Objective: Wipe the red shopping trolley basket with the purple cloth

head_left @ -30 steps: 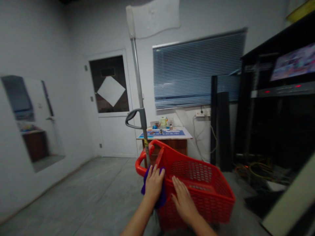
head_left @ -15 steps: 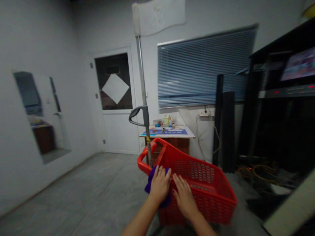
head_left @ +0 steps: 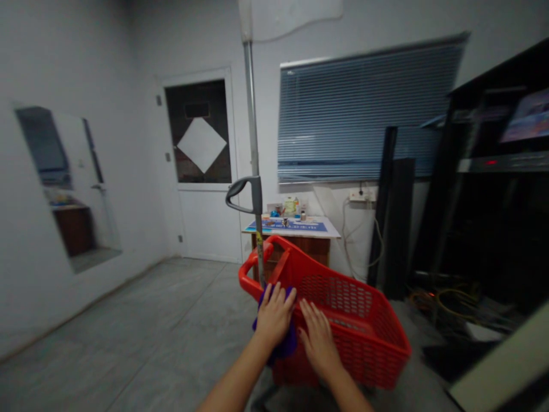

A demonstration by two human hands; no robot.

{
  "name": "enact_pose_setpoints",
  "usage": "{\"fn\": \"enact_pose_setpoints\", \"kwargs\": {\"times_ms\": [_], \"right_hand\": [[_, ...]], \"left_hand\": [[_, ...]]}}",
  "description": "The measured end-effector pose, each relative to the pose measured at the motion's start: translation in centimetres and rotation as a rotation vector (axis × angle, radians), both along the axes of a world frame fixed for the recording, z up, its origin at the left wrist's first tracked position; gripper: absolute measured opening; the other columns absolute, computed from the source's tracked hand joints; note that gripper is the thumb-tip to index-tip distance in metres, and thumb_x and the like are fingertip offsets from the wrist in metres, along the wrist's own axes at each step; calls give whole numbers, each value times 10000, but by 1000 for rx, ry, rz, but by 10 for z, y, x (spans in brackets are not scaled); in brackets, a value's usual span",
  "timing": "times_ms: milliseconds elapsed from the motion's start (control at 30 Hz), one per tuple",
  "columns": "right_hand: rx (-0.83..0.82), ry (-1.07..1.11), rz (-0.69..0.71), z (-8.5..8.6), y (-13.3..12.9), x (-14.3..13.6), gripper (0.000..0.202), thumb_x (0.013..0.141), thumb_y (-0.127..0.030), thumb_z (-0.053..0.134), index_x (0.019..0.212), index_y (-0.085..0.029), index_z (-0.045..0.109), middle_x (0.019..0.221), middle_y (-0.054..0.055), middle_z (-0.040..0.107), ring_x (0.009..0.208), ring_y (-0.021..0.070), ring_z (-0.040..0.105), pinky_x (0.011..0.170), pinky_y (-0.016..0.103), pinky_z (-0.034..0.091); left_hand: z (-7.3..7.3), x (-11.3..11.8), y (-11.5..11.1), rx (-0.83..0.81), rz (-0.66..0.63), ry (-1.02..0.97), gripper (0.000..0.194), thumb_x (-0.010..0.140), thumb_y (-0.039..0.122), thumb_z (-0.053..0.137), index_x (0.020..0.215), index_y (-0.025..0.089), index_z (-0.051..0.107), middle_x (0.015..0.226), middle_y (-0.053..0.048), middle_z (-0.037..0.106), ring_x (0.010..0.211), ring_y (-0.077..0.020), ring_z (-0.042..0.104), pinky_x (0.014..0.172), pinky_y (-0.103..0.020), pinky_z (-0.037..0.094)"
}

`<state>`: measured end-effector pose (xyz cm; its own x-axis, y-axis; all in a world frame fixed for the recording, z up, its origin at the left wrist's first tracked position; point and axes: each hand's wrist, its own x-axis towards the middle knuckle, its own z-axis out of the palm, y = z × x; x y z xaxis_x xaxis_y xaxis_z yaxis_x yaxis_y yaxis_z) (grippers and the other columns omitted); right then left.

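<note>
A red plastic basket cart (head_left: 364, 337) with perforated sides stands before me, its looped handle at the left. My left hand (head_left: 274, 315) lies over a purple cloth (head_left: 286, 343), pressing it against the basket's near left rim. The cloth shows on both sides of the hand. Just to the right, my right hand (head_left: 317, 337) rests on the near rim with its fingers spread and nothing in it. Behind the cart's handle rises a metal pole (head_left: 252, 109) with a grey grip (head_left: 256, 194).
Beyond the cart is a small table (head_left: 332, 229) with bottles and small items on it. A white door (head_left: 210, 223) is at the back left, a mirror (head_left: 81, 200) on the left wall. Cables (head_left: 458, 297) lie on the floor by a dark rack at right.
The view has shifted slightly, with the blinds and rack farther right. Both hands remain at the near rim, the left still on the purple cloth, slightly farther left.
</note>
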<state>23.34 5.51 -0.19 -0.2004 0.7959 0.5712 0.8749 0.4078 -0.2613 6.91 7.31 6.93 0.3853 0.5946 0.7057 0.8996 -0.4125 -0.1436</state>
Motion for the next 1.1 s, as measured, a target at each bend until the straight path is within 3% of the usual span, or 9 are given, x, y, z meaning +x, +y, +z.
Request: {"fn": "enact_pose_setpoints", "kwargs": {"times_ms": [167,300,500,600,767,967,1100], "right_hand": [[-1,6,-4,1,0,-2,586,961,-326,345,1512,-279,152,1554,-3,256,1435,216,175,1156,465,237],[-23,-1,13,1,0,-1,581,964,-337,338,1511,-269,157,1556,-6,245,1438,211,164,1163,456,223],[-41,6,35,3,1,0,570,970,-321,309,1512,-273,138,1562,-18,220,1441,197,147,1165,442,217],[-41,13,30,2,2,-2,567,968,-325,317,1510,-276,155,1558,-23,233,1440,192,150,1166,437,218],[-44,25,33,0,4,-2,556,978,-377,303,1508,-267,177,1554,-16,247,1438,200,163,1168,445,214],[-38,33,23,-2,6,-4,545,978,-378,295,1504,-264,205,1554,-20,244,1440,203,156,1167,450,219],[-60,22,18,-2,6,-3,550,975,-400,300,1498,-244,235,1547,0,261,1433,218,184,1166,464,220]], "left_hand": [[-2,1,-2,21,65,-73,433,960,351,427,1392,329,450,1317,-29,600,1328,-237,417,1147,-473,202],[-6,6,-2,19,37,-40,430,944,394,464,1371,346,475,1321,-27,599,1316,-236,434,1135,-453,237],[8,-4,-3,12,83,-44,416,949,291,448,1361,334,491,1274,-25,631,1306,-230,448,1149,-455,214],[5,1,-5,22,120,-80,417,946,276,447,1357,322,500,1289,-32,621,1311,-238,439,1148,-469,214],[-1,6,-2,-9,36,-16,398,950,398,458,1343,355,505,1295,-14,617,1306,-228,446,1139,-453,243],[4,2,-1,-5,106,-71,389,964,351,432,1346,334,504,1282,-22,624,1302,-239,447,1146,-498,211],[0,10,-3,-34,29,-22,392,958,373,446,1346,349,500,1301,-13,612,1309,-232,442,1137,-471,241]]}}
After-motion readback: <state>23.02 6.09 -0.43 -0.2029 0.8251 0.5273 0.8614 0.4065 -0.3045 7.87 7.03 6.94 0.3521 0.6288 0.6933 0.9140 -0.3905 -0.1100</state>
